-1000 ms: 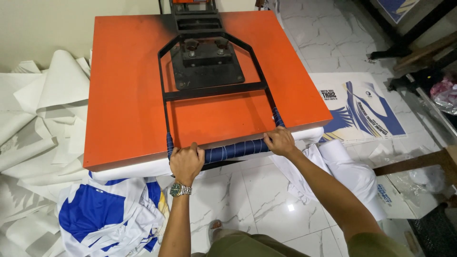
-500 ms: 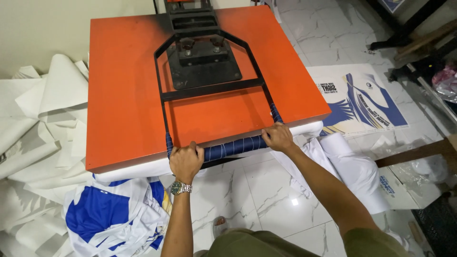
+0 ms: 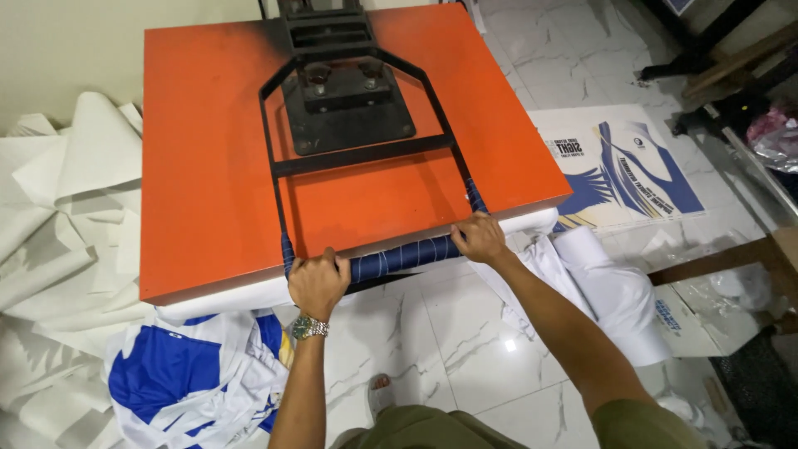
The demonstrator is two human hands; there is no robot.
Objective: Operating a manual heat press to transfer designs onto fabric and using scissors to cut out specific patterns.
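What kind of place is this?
Probably a small garment-printing workshop: a large orange heat press, blue-and-white printed fabric heaped on the floor, and printed transfer sheets laid beside it.

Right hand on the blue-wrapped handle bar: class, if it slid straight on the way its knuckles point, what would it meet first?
The right hand points away from the person, so it would likely meet the front edge of the orange press plate just beyond the handle bar. Depth is unclear; it might slide over the top.
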